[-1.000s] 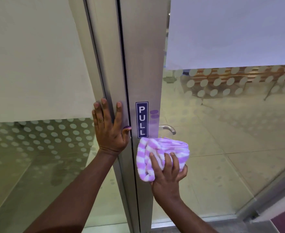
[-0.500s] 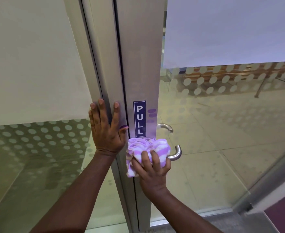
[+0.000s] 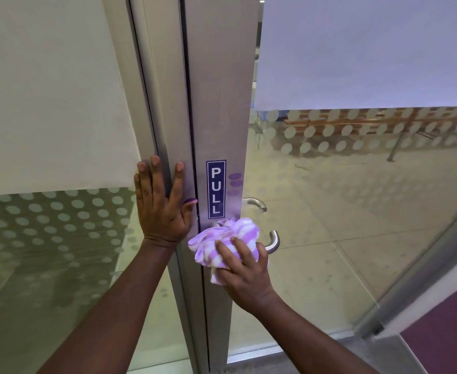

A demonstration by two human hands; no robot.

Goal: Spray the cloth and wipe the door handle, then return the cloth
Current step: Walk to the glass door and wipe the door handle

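A purple-and-white striped cloth [image 3: 226,240] is bunched over the inner part of the silver lever door handle [image 3: 273,242], just below a blue PULL sign [image 3: 216,189]. My right hand [image 3: 244,276] grips the cloth from below and presses it onto the handle; only the handle's curved free end shows to the right of the cloth. My left hand [image 3: 162,209] lies flat with fingers spread on the metal door frame [image 3: 168,130], left of the door gap. No spray bottle is in view.
The handle sits on the metal stile of a glass door [image 3: 343,211] with frosted dots. A second handle [image 3: 255,203] shows through the glass behind. A fixed glass panel [image 3: 46,238] is at the left. Purple flooring [image 3: 448,333] lies at lower right.
My right hand carried the cloth left along the handle toward the stile, uncovering the handle's free end, and has since shifted slightly right and down. My left hand stayed flat on the frame.
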